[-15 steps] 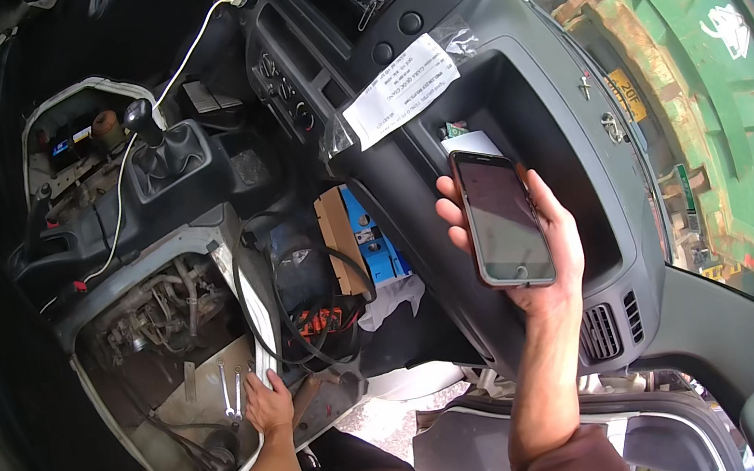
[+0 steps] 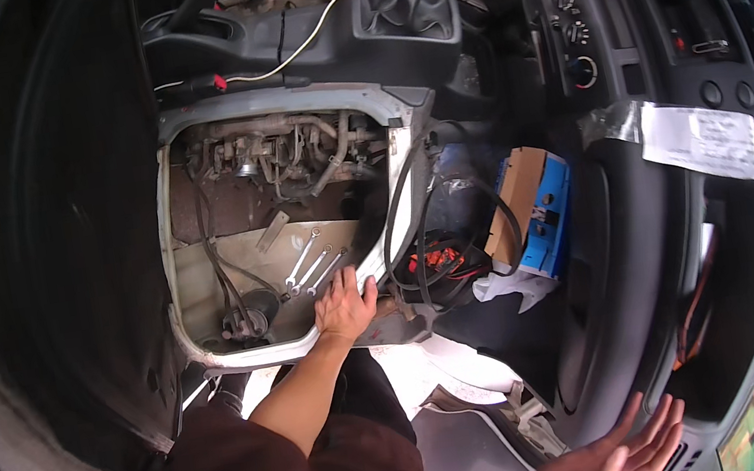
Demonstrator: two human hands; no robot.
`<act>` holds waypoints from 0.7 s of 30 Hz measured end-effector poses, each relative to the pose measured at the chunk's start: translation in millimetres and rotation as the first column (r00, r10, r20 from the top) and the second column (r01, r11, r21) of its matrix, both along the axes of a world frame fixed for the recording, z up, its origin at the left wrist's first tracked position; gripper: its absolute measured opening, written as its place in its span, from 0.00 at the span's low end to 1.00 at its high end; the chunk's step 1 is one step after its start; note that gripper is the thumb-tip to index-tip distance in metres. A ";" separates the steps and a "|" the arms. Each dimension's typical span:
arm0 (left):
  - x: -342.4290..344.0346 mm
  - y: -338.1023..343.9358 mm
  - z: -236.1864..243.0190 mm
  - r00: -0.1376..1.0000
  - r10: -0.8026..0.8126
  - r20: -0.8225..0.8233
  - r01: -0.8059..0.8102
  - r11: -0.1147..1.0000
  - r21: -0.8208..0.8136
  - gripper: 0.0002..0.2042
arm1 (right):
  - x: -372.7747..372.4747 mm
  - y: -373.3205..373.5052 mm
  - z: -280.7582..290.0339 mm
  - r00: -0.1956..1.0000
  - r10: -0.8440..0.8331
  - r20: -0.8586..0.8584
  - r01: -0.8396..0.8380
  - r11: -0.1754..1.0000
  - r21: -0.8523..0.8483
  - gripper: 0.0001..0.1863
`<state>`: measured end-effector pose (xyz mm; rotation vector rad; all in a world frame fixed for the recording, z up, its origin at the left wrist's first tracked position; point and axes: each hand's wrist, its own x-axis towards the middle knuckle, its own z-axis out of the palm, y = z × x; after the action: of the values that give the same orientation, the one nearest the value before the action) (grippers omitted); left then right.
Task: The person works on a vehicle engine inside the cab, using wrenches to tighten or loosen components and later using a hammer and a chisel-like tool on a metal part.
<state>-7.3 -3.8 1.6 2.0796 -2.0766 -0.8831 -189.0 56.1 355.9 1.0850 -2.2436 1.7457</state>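
My left hand (image 2: 345, 307) rests on the near rim of the engine opening (image 2: 249, 356), fingers stretched out, holding nothing. Just beyond its fingertips, several combination wrenches (image 2: 310, 263) lie side by side on a pale panel inside the opening. At the lower right my right hand (image 2: 624, 454) is empty, its fingers apart, beside the dashboard's edge. In the open dashboard tray (image 2: 744, 278) above it, a thin dark, orange-edged thing (image 2: 697, 309) leans on its side; it looks like the phone, seen mostly edge-on.
An open blue and brown cardboard box (image 2: 539, 211) stands in the footwell, with black hoses or cables (image 2: 391, 263) and an orange item (image 2: 434, 258) beside it. A gear lever console (image 2: 407, 12) with a white cable lies beyond. A tilted seat (image 2: 60, 263) borders the left.
The phone has left my right hand, which has dropped toward the lower right and is now empty. My view has swung left and down. My left hand stays at the opening's rim.
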 end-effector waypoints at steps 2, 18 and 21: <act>9.1 1.3 2.4 1.000 0.003 0.021 -0.003 1.000 -0.002 0.22 | 11.5 -26.7 -52.6 0.957 0.291 0.009 -0.289 0.947 0.136 0.29; 25.3 -11.3 3.8 0.980 -0.029 -0.195 0.056 0.989 0.138 0.23 | -3.2 -344.3 -388.6 0.750 0.463 -0.472 -0.268 0.866 0.423 0.28; 72.9 -55.3 -26.1 0.769 0.253 -0.587 0.141 0.829 0.541 0.21 | -9.2 -350.4 -392.9 0.755 0.479 -0.448 -0.228 0.832 0.506 0.29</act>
<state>65.6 -59.1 -24.5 1.6214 -1.4646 -2.0478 -198.2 -294.3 -37.0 1.9396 -2.1372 0.8103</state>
